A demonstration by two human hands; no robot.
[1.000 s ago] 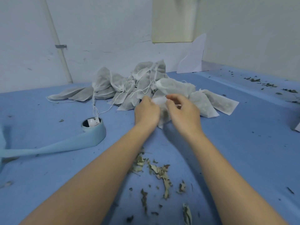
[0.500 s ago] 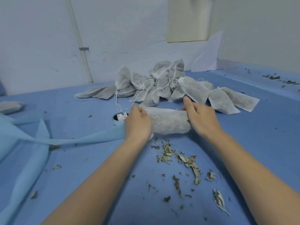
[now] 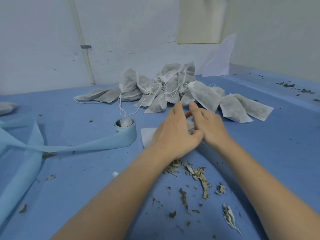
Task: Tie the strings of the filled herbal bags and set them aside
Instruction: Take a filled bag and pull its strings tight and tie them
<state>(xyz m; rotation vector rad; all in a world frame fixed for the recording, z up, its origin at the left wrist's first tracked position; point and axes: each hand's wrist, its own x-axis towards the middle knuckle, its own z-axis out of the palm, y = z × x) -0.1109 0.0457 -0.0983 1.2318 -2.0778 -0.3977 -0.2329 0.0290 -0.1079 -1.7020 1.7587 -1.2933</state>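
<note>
Blue table point(image 3: 259, 153) against white wall. Left hand point(image 3: 174, 134) and right hand point(image 3: 210, 125), both grips clamped on herbal bag point(image 3: 149, 137) between them, just before bag pile point(image 3: 173, 90). Risk: loose mouth spills more dried leaves point(image 3: 194, 172); string hidden, knot may slip.

My blue-covered table point(image 3: 259, 144) runs back into a corner of scuffed white walls point(image 3: 129, 32). A thin white pipe point(image 3: 83, 42) climbs the left wall, clamped midway. A cream panel point(image 3: 200, 19) hangs above the corner.
</note>
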